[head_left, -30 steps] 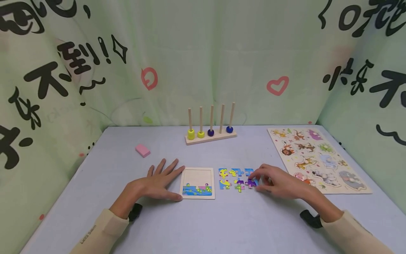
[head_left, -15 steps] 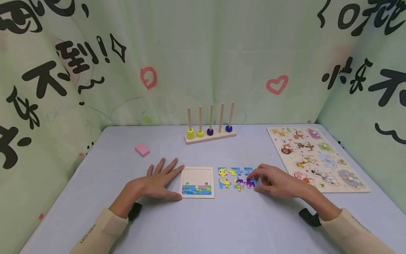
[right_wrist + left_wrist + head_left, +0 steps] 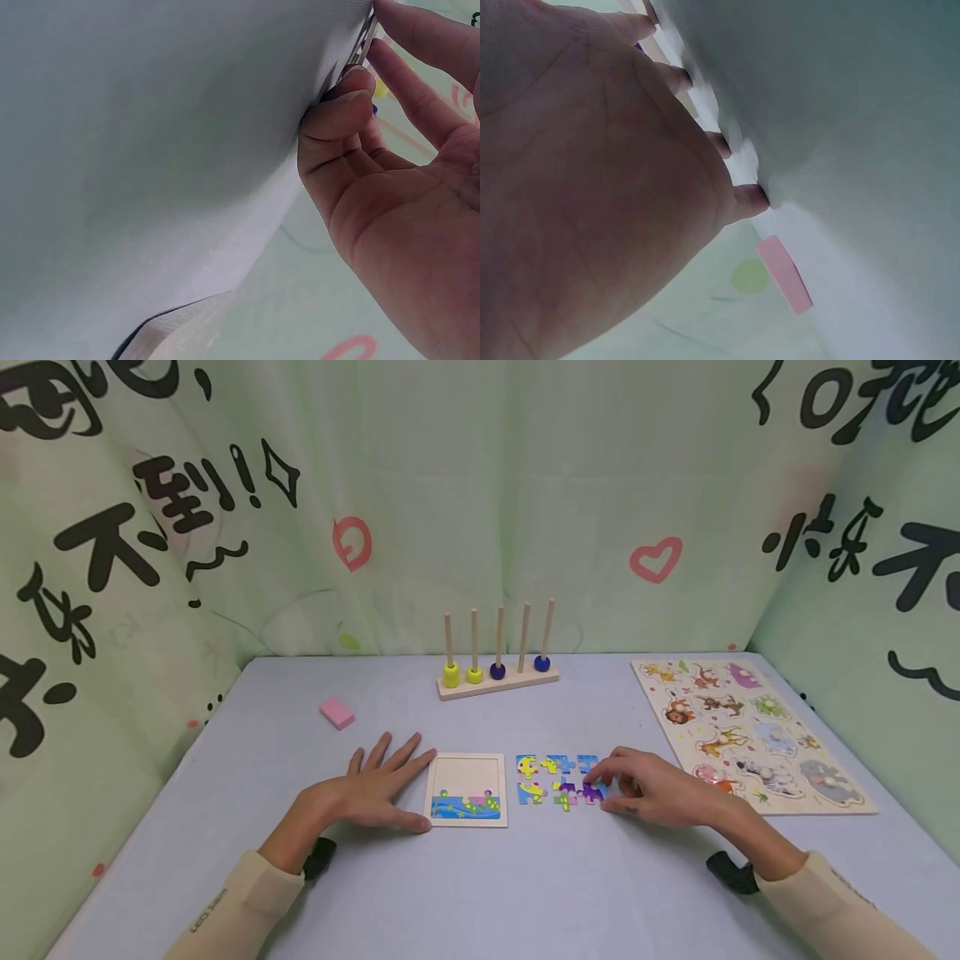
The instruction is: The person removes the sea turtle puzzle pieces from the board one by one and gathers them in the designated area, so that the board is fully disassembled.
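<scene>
My left hand (image 3: pixel 371 789) lies with fingers spread on the table, its thumb and index finger touching the left edge of a wooden puzzle frame (image 3: pixel 467 823). A joined blue and pink strip (image 3: pixel 465 808) fills the lower part of that frame. In the head view my right hand (image 3: pixel 660 789) holds its thumb and fingers around a purple and blue puzzle piece (image 3: pixel 592 792) at the right end of two rows of loose pieces. A yellow and blue piece (image 3: pixel 527 766) lies nearest the frame's upper right. The right fingers partly hide the rightmost pieces.
A wooden stand with five upright pegs (image 3: pixel 498 687) and yellow and dark blue beads stands at the back. Left of it lies a pink block (image 3: pixel 337 714). A large animal puzzle board (image 3: pixel 757 739) lies at the right. Curtains (image 3: pixel 480 485) rise behind the table.
</scene>
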A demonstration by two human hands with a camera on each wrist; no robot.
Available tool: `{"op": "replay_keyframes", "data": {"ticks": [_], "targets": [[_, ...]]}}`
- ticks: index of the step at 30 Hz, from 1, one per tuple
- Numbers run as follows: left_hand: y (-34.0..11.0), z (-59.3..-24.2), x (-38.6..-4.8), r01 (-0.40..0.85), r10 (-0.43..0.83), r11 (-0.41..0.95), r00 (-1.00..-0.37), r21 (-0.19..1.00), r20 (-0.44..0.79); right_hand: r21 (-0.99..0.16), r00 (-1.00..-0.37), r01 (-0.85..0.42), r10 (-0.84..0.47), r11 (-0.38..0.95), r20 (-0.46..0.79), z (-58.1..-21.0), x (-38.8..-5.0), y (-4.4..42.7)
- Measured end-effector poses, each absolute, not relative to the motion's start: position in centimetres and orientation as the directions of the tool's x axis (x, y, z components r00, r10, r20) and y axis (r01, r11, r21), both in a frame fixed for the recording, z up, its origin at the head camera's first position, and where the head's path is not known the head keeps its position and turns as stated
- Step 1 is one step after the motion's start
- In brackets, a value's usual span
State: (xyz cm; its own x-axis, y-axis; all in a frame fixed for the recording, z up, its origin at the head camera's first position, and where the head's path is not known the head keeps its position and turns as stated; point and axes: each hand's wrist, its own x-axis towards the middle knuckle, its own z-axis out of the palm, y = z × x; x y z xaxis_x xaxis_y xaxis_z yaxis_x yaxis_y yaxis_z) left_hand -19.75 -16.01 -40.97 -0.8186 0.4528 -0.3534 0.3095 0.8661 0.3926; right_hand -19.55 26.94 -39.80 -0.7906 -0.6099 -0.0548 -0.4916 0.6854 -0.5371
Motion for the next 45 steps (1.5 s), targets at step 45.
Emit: {"op": "replay_keyframes", "data": {"ticks": [45], "targets": [[-16.01, -40.89, -19.73, 0.299, 0.457, 0.859, -0.813, 0.415, -0.361, -0.529, -0.794, -0.509, -0.607, 0.679, -0.014, -40.0, -19.45, 27.32]]}}
